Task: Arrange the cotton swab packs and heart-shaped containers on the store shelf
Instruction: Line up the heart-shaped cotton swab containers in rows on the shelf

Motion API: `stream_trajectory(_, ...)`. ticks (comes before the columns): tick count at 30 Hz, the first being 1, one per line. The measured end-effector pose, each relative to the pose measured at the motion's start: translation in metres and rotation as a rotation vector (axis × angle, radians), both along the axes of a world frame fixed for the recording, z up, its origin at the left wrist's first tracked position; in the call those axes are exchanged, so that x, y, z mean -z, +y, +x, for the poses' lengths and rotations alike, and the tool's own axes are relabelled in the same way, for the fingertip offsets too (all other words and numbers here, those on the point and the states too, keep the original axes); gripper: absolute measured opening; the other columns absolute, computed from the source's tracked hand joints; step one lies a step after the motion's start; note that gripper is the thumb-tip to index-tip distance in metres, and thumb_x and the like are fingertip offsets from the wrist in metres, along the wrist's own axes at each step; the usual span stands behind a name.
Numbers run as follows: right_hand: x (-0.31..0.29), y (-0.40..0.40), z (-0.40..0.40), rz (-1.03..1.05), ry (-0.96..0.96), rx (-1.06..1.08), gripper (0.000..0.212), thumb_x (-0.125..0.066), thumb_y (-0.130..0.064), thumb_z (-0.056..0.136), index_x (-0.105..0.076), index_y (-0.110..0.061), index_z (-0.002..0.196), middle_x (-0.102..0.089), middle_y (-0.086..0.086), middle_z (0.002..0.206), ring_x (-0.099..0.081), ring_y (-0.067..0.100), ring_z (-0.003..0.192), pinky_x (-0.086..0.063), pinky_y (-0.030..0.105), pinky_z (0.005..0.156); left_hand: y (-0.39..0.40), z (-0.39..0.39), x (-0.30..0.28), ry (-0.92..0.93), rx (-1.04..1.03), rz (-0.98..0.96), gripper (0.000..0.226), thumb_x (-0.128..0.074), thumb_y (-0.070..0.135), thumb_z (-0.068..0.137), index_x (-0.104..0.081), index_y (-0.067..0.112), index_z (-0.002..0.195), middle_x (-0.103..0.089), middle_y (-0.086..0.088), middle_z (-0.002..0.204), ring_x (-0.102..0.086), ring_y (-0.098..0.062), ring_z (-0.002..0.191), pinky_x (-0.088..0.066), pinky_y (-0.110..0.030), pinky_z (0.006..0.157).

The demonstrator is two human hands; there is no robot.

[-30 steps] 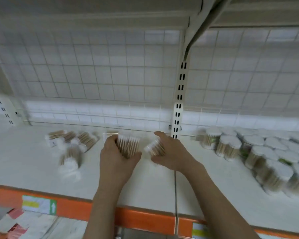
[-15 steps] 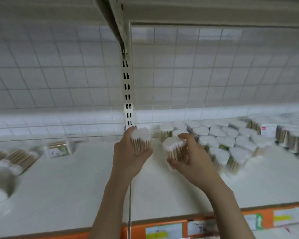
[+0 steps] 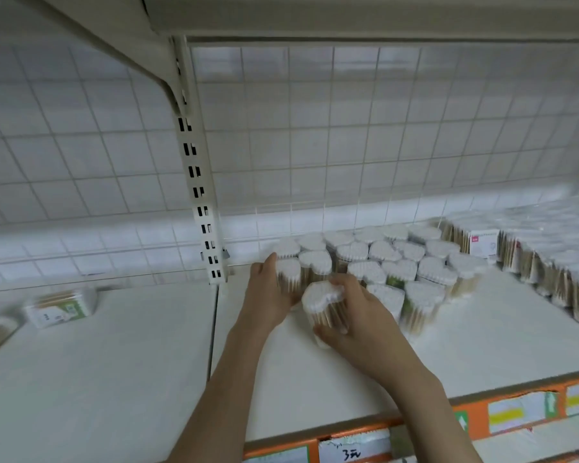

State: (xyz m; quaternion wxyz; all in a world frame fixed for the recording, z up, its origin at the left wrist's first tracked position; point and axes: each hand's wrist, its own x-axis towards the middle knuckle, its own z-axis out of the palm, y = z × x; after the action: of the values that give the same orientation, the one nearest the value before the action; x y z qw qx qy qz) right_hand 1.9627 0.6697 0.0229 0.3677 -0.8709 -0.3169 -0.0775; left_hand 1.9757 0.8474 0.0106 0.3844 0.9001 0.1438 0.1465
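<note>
Heart-shaped containers upright (clustered), shelf

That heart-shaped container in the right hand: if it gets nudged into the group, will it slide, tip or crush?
The container looks rigid, clear plastic, so the right hand probably won't crush it. Packed with thin swabs, it is likely light. Taller than wide, it may tip if pushed high; a low push should slide it across the smooth shelf.

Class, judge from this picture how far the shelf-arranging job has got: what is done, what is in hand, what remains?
Done: a cluster of heart-shaped containers stands upright at the back of the shelf. In hand: the left hand sets one container at the cluster's edge; the right hand grips another in front. Left: flat swab packs lie loose on the left section.
</note>
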Motion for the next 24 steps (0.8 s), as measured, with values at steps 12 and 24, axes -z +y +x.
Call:
stream_trajectory(12, 0.021, 0.007, 0.004, -0.114, -0.188, 0.120, 0.056, -0.072, -0.017, 0.074, -0.047, -0.009, 0.123, -0.046, 0.008, 0.115, -0.050, 0.028, 0.101, -0.036, 0.026, 0.075, -0.004, 0.006, -0.003, -0.012, -0.033, 0.011, 0.086, -0.081, 0.026, 0.068, -0.032, 0.005, 0.136, -0.041, -0.012, 0.130, -0.044, -0.025, 0.120, -0.038, -0.027, 0.092)
stream_trajectory(24, 0.021, 0.032, 0.012, -0.167, -0.300, 0.294, 0.049, -0.083, -0.001, 0.048, -0.065, 0.001, 0.093, -0.064, 0.018, 0.099, -0.062, 0.039, 0.087, -0.054, 0.037, 0.070, 0.025, -0.054, -0.003, -0.054, -0.057, 0.166, 0.069, -0.068, 0.024, 0.083, -0.032, 0.016, 0.141, -0.038, -0.003, 0.137, -0.041, -0.019, 0.125, -0.031, -0.026, 0.102)
